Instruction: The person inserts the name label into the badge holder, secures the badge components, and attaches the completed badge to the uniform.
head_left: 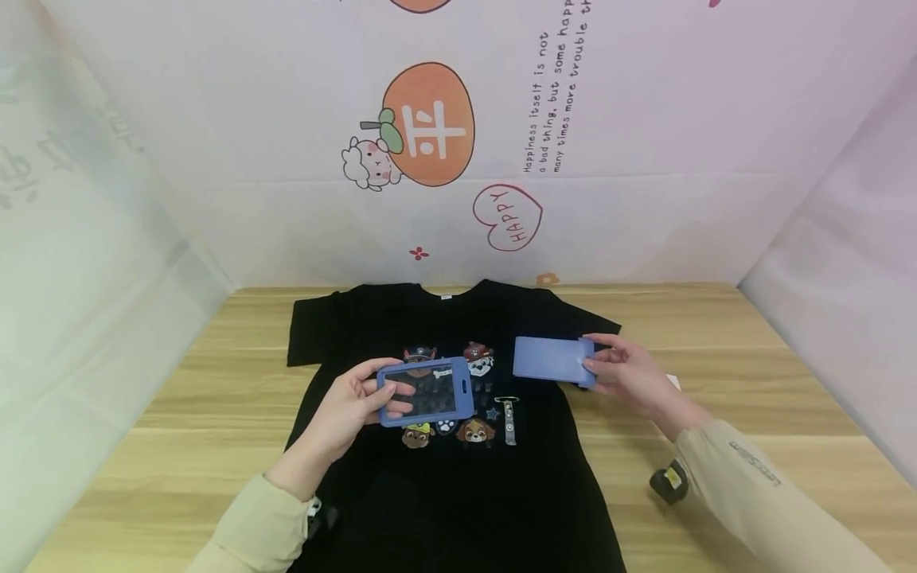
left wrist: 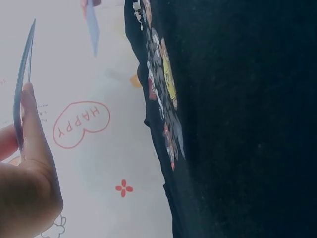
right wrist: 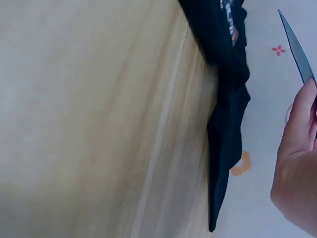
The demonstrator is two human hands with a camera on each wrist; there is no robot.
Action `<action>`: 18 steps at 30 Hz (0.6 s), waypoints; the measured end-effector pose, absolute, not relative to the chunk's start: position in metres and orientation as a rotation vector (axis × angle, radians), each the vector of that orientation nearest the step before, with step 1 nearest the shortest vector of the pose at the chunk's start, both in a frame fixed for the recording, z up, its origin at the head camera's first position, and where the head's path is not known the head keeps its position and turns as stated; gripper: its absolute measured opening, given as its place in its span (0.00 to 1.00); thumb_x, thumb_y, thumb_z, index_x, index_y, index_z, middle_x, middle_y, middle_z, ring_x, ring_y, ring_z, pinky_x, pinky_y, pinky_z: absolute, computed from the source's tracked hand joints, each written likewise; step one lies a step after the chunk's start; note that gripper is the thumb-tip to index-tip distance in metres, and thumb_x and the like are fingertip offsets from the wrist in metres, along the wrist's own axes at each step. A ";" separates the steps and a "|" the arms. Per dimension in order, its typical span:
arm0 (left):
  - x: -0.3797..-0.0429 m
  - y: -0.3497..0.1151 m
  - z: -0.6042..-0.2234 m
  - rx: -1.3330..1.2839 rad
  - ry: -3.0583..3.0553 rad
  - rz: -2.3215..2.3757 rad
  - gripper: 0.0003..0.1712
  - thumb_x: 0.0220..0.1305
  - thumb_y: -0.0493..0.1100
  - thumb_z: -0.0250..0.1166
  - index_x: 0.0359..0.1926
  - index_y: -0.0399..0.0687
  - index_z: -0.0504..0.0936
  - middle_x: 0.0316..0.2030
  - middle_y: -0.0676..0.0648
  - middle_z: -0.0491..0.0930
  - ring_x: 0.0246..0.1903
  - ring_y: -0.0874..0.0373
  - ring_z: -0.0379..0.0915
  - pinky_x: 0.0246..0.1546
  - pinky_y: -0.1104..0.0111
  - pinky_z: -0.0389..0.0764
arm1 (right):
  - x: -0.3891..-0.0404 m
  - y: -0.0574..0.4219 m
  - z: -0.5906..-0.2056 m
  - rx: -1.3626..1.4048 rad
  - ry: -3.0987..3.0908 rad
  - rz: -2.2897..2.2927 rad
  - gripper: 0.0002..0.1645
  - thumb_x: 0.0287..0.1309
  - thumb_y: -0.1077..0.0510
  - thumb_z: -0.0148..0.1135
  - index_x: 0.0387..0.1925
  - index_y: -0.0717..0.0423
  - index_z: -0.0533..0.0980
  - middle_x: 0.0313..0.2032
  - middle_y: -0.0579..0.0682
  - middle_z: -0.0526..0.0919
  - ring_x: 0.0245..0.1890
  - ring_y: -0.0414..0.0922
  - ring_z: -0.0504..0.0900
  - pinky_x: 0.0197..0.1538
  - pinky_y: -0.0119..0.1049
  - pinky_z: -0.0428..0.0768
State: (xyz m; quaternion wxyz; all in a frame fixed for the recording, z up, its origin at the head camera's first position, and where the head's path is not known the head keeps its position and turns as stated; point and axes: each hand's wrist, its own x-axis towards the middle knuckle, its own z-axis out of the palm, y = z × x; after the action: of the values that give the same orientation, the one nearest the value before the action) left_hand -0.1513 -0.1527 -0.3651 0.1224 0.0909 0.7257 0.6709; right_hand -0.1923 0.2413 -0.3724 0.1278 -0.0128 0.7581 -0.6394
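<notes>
My left hand (head_left: 356,403) pinches a blue ID badge holder (head_left: 464,390) by its left end, thumb in front and fingers showing through the clear window. A slot is at the holder's right end. To the right, my right hand (head_left: 632,376) grips a flat blue plastic panel (head_left: 548,358) by its right end. The left wrist view shows the holder (left wrist: 23,74) edge-on; the right wrist view shows the panel (right wrist: 295,48) edge-on too. Both pieces are apart, held above a black T-shirt (head_left: 458,501). A clear badge strap clip (head_left: 509,422) with a metal end lies on the shirt print.
The T-shirt is spread on a wood-grain table (head_left: 179,430), its cartoon dog print facing up. A white printed cloth (head_left: 616,215) hangs behind, with pale cloth at both sides. Part of a white item (head_left: 673,382) shows behind the right wrist. Dark wrist devices (head_left: 669,482) sit at both sleeves.
</notes>
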 end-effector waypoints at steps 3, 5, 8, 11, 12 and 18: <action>-0.152 -0.154 -0.364 0.251 2.115 1.962 0.24 0.70 0.36 0.53 0.64 0.33 0.63 0.43 0.35 0.83 0.34 0.60 0.84 0.44 0.65 0.82 | -0.202 0.237 -0.373 -0.015 2.229 -1.801 0.36 0.65 0.62 0.55 0.69 0.63 0.53 0.43 0.52 0.70 0.37 0.38 0.77 0.42 0.31 0.82; -0.152 -0.155 -0.364 0.251 2.104 1.969 0.24 0.70 0.36 0.53 0.64 0.33 0.63 0.42 0.37 0.83 0.34 0.60 0.84 0.44 0.65 0.82 | -0.210 0.235 -0.373 -0.003 2.257 -1.756 0.35 0.65 0.61 0.54 0.69 0.61 0.54 0.44 0.53 0.70 0.37 0.39 0.77 0.43 0.31 0.82; -0.153 -0.155 -0.366 0.263 2.086 1.978 0.25 0.69 0.37 0.54 0.64 0.33 0.62 0.41 0.40 0.84 0.34 0.61 0.84 0.44 0.65 0.82 | -0.221 0.232 -0.374 -0.001 2.288 -1.693 0.34 0.65 0.60 0.55 0.69 0.60 0.56 0.45 0.55 0.71 0.37 0.40 0.77 0.43 0.31 0.82; -0.153 -0.155 -0.366 0.266 2.077 1.981 0.25 0.69 0.37 0.54 0.64 0.33 0.62 0.41 0.40 0.84 0.34 0.61 0.84 0.44 0.65 0.82 | -0.227 0.230 -0.376 -0.021 2.289 -1.656 0.33 0.65 0.60 0.55 0.68 0.61 0.58 0.44 0.56 0.74 0.36 0.40 0.78 0.42 0.32 0.83; -0.153 -0.155 -0.366 0.260 2.076 1.979 0.25 0.69 0.37 0.54 0.64 0.33 0.62 0.42 0.38 0.84 0.34 0.61 0.84 0.44 0.65 0.82 | -0.228 0.229 -0.377 -0.032 2.284 -1.648 0.33 0.65 0.60 0.55 0.68 0.61 0.58 0.44 0.56 0.74 0.35 0.41 0.78 0.42 0.32 0.83; -0.155 -0.155 -0.366 0.241 2.064 1.982 0.24 0.70 0.35 0.52 0.64 0.33 0.62 0.45 0.33 0.82 0.34 0.60 0.84 0.44 0.66 0.82 | -0.232 0.228 -0.380 -0.097 2.234 -1.611 0.32 0.64 0.61 0.56 0.67 0.64 0.58 0.41 0.54 0.77 0.34 0.39 0.79 0.41 0.33 0.83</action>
State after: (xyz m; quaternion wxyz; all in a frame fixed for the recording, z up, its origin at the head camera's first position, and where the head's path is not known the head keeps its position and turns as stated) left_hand -0.1546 -0.1545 -0.3664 0.1346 0.0833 0.7121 0.6840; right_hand -0.2325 0.2278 -0.3798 0.1917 -0.0346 0.7956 -0.5736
